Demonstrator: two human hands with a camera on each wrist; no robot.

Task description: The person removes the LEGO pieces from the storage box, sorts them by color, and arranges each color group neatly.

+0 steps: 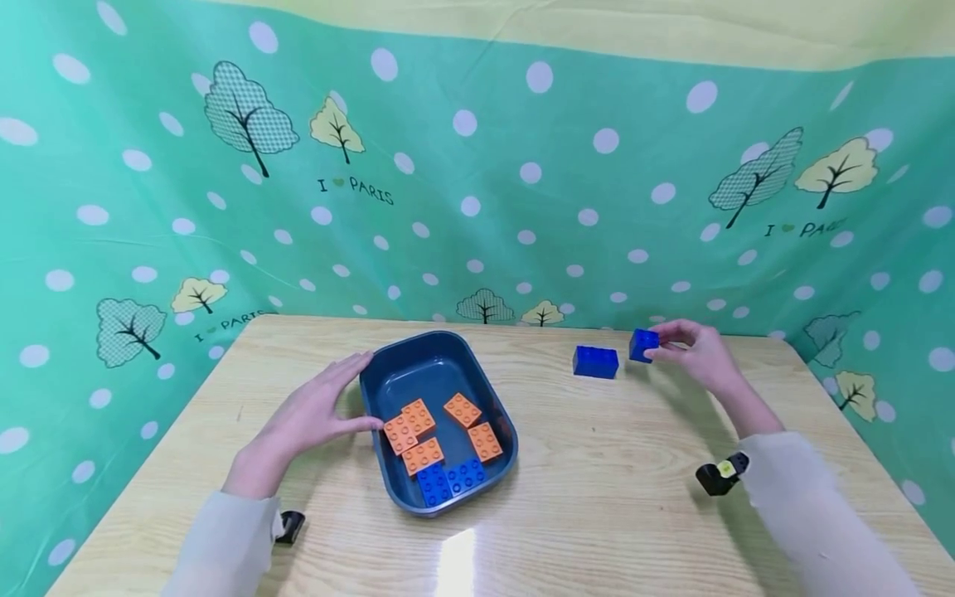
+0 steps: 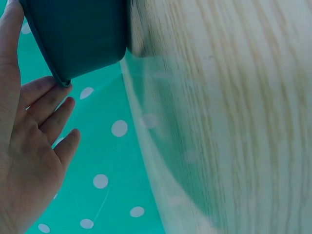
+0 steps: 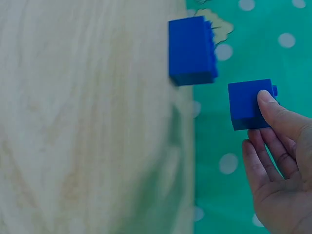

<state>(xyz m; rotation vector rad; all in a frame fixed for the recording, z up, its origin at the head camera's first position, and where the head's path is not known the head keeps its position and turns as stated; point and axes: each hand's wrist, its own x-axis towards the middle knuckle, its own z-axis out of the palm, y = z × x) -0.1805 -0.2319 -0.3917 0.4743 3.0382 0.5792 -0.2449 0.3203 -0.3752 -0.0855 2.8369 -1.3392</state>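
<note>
My right hand (image 1: 694, 352) pinches a blue toy brick (image 1: 643, 345) between thumb and fingers near the back of the table. In the right wrist view that blue brick (image 3: 247, 103) shows its studs pointing right, with the thumb on its side. Just left of it stands a longer blue brick (image 1: 595, 362). My left hand (image 1: 317, 410) spreads along the left side of a dark blue tub (image 1: 498, 481), fingertips and thumb at its rim. Inside the tub lie several orange bricks (image 1: 422, 456) and two blue bricks (image 1: 466, 475), studs up.
The wooden table (image 1: 582, 514) extends to a green dotted cloth (image 1: 522, 207) hanging behind and at the sides. A black wrist device (image 1: 719, 475) is strapped at the right sleeve, and another device (image 1: 289, 526) at the left.
</note>
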